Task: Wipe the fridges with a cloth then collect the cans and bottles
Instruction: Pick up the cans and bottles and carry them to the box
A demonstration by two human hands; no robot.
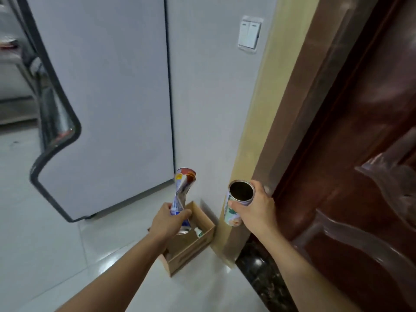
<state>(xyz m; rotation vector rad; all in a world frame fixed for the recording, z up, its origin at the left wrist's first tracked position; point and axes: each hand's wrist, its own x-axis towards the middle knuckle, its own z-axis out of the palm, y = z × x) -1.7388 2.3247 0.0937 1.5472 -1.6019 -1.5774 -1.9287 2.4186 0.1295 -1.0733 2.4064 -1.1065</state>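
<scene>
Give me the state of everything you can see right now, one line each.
Left hand: closed on the crushed can.
Crushed can: twisted, held above the cardboard box.
Right hand: closed on the open can.
Open can: top open, undented, held upright.
Cardboard box: open on the floor, small white bottle inside.
Fridge: shut.
Wooden door: cannot tell.

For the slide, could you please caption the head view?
Left hand holds a crushed can, right hand an open can, above a cardboard box.
</scene>
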